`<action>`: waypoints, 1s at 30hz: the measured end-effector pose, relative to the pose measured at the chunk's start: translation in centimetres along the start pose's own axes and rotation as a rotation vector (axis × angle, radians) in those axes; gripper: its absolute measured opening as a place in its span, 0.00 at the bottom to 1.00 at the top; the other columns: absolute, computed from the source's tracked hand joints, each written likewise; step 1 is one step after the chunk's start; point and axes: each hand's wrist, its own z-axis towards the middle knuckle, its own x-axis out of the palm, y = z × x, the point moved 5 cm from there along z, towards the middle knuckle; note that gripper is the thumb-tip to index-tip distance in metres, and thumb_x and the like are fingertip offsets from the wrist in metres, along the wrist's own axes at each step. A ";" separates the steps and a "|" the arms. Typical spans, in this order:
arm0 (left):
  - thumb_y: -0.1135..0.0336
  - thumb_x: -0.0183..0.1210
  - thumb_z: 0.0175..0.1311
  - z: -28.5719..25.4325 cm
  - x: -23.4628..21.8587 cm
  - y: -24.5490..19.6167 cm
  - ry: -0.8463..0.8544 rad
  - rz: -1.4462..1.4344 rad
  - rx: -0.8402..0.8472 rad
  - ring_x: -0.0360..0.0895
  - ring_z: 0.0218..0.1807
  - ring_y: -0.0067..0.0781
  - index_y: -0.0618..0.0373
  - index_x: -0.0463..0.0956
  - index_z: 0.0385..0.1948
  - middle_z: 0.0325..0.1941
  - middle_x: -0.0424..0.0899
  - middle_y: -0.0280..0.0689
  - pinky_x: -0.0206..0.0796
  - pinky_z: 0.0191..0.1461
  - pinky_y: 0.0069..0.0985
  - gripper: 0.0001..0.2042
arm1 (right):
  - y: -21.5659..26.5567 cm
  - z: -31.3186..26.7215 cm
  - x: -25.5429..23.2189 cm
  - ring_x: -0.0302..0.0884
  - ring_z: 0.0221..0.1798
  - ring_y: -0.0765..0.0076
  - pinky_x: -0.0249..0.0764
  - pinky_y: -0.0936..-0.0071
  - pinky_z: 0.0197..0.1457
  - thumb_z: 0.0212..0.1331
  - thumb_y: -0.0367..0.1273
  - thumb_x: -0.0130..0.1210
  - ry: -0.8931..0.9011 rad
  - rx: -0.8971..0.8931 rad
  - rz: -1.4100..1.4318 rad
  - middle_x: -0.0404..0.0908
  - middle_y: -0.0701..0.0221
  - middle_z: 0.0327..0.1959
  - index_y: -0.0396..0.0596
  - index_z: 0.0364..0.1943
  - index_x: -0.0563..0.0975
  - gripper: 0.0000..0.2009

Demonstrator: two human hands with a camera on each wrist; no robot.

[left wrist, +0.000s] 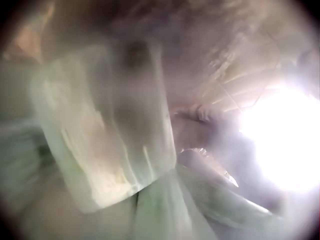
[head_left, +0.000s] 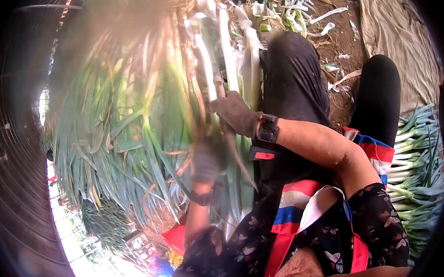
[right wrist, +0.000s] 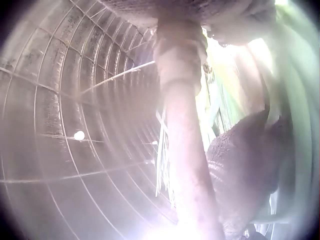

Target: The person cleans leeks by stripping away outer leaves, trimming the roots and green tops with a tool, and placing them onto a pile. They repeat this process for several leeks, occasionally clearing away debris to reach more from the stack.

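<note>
In the head view my gloved right hand (head_left: 235, 112), with a black watch at its wrist, grips a brown wooden stick (head_left: 242, 163). That stick (right wrist: 187, 150) runs down from the hand in the right wrist view. Long white-stemmed green onions (head_left: 227, 46) lie beside and under the right hand, green leaves towards my lap. My gloved left hand (head_left: 206, 162) is blurred, low over the leaves. Its knuckles look bent round a green leaf in the right wrist view, where the left hand (right wrist: 245, 172) shows below the stick. A broad pale-green onion leaf (left wrist: 107, 135) fills the left wrist view.
A large heap of green onions (head_left: 114, 114) spreads to the left. Cleaned-looking onions (head_left: 412, 177) are stacked at right, near a tan cloth (head_left: 399, 41). Peelings (head_left: 300, 12) litter the soil. My black-trousered knee (head_left: 294, 68) is close to the right hand. A ribbed wall (head_left: 16, 176) curves at far left.
</note>
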 end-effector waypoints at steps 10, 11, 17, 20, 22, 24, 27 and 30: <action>0.67 0.54 0.59 -1.2 0.9 2.4 0.328 0.100 0.183 0.79 0.35 0.47 0.63 0.71 0.51 0.37 0.80 0.46 0.72 0.33 0.35 0.18 | 0.2 3.3 -1.0 0.75 0.21 0.65 0.73 0.65 0.23 0.49 0.30 0.58 -0.078 -0.244 -0.294 0.75 0.63 0.22 0.40 0.36 0.77 0.10; 0.66 0.54 0.60 -0.2 -0.6 1.9 0.412 0.174 0.156 0.79 0.31 0.46 0.62 0.72 0.50 0.35 0.80 0.44 0.72 0.30 0.34 0.17 | -0.2 2.3 -0.3 0.76 0.22 0.66 0.73 0.65 0.22 0.50 0.30 0.57 -0.080 -0.130 -0.121 0.76 0.63 0.24 0.39 0.37 0.77 0.11; 0.56 0.57 0.61 5.7 0.5 13.0 -0.190 0.296 -0.208 0.79 0.40 0.43 0.61 0.72 0.46 0.39 0.80 0.47 0.71 0.40 0.37 0.18 | 0.8 -4.5 3.9 0.79 0.43 0.59 0.75 0.64 0.50 0.51 0.31 0.57 0.152 0.252 0.077 0.80 0.58 0.36 0.37 0.40 0.77 0.14; 0.53 0.58 0.59 10.5 -3.1 11.6 -0.078 0.070 -0.516 0.80 0.43 0.46 0.63 0.73 0.45 0.41 0.81 0.50 0.72 0.43 0.39 0.21 | -0.6 -4.4 4.6 0.79 0.42 0.65 0.75 0.67 0.49 0.53 0.30 0.57 0.157 0.292 0.077 0.81 0.58 0.38 0.36 0.44 0.77 0.15; 0.52 0.59 0.58 12.2 -1.8 11.9 -0.029 0.074 -0.552 0.80 0.42 0.50 0.65 0.73 0.44 0.39 0.81 0.52 0.72 0.44 0.41 0.23 | -0.7 -4.3 4.1 0.79 0.41 0.62 0.75 0.65 0.46 0.52 0.30 0.56 0.116 0.334 0.122 0.81 0.57 0.37 0.36 0.42 0.76 0.15; 0.52 0.59 0.56 13.0 0.5 13.3 -0.080 0.178 -0.453 0.80 0.41 0.54 0.67 0.74 0.43 0.38 0.81 0.54 0.72 0.45 0.43 0.24 | -0.1 -4.4 2.8 0.79 0.41 0.55 0.73 0.62 0.44 0.49 0.31 0.56 0.140 0.366 0.230 0.80 0.55 0.35 0.37 0.40 0.75 0.15; 0.53 0.60 0.55 12.7 0.2 13.3 -0.057 0.135 -0.287 0.78 0.42 0.58 0.69 0.76 0.40 0.37 0.80 0.58 0.71 0.46 0.45 0.23 | 0.5 -5.1 2.4 0.79 0.44 0.55 0.72 0.63 0.48 0.49 0.30 0.56 0.190 0.424 0.234 0.79 0.52 0.40 0.36 0.48 0.74 0.20; 0.59 0.56 0.58 10.6 -1.6 12.3 -0.215 0.009 -0.175 0.77 0.40 0.59 0.66 0.78 0.38 0.36 0.80 0.55 0.70 0.46 0.46 0.17 | 1.0 -6.8 2.0 0.77 0.48 0.54 0.71 0.64 0.51 0.49 0.29 0.55 0.211 0.337 0.277 0.77 0.50 0.44 0.37 0.58 0.69 0.27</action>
